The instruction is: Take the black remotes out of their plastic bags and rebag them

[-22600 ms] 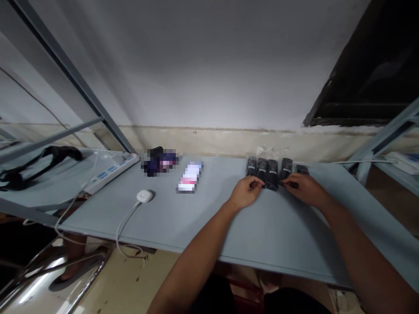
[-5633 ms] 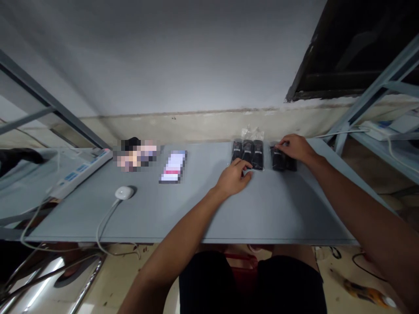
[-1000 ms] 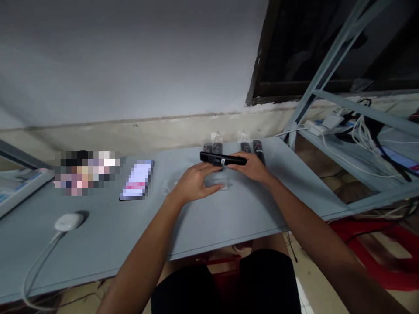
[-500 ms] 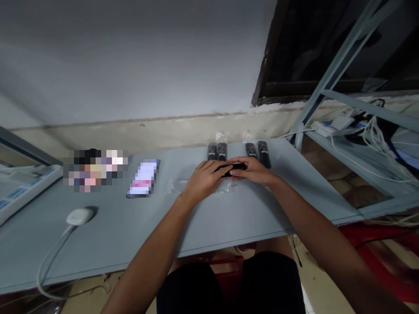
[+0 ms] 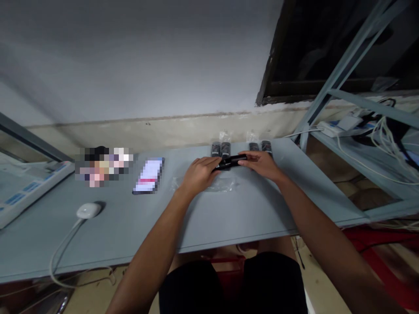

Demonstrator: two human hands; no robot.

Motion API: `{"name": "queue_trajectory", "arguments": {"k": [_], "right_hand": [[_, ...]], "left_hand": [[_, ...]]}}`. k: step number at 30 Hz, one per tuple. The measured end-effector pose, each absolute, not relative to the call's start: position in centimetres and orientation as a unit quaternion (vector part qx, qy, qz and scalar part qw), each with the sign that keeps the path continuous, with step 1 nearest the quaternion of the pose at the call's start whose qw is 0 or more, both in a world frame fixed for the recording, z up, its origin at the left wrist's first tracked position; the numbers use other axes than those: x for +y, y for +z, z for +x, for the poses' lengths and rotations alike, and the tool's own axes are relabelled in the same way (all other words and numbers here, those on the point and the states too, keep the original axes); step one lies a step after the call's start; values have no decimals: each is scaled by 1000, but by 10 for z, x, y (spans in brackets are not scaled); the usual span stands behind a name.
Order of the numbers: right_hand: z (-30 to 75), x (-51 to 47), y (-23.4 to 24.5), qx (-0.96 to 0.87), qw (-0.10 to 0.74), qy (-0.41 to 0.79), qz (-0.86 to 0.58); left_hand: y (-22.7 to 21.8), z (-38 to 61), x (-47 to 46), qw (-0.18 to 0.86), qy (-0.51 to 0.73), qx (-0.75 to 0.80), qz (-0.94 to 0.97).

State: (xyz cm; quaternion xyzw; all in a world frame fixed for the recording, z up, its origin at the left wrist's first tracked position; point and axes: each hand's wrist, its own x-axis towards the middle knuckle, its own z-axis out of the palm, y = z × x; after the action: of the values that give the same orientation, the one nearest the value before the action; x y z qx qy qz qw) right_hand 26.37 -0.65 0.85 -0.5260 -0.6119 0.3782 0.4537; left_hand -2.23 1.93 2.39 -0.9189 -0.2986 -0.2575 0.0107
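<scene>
A black bar-shaped object (image 5: 233, 161), its exact kind unclear, is held just above the table between my two hands. My left hand (image 5: 200, 175) grips its left end, with the thumb along the near side. The fingers of my right hand (image 5: 260, 163) pinch the right end. Near its middle, the object shows a step or seam. Flat beneath it lies a clear plastic bag (image 5: 222, 185). Just behind my hands, dark bagged items with small labels rest in two pairs: a left pair (image 5: 220, 150) and a right pair (image 5: 262, 148), partly covered by my right hand.
A phone with a lit screen (image 5: 149, 175) and a blurred-out pile (image 5: 104, 167) are on the left of the grey table (image 5: 235, 222). A white corded puck (image 5: 88, 211) sits nearer. Power strips (image 5: 36, 187) and cables (image 5: 381, 131) occupy both sides; a wall stands behind.
My hands have moved apart along the black object, so more of it shows between them, including a step in its middle. The view has shifted slightly.
</scene>
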Motion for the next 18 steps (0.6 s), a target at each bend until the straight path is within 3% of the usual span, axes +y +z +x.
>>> {"name": "queue_trajectory", "arguments": {"k": [4, 9, 18], "right_hand": [[278, -6, 10, -561, 494, 439, -498], [282, -8, 13, -622, 474, 405, -474], [280, -1, 4, -593, 494, 447, -452]], "left_hand": [[23, -37, 30, -11, -294, -326, -898], [19, -44, 37, -43, -334, -327, -883], [21, -41, 36, -43, -314, -321, -893]]}}
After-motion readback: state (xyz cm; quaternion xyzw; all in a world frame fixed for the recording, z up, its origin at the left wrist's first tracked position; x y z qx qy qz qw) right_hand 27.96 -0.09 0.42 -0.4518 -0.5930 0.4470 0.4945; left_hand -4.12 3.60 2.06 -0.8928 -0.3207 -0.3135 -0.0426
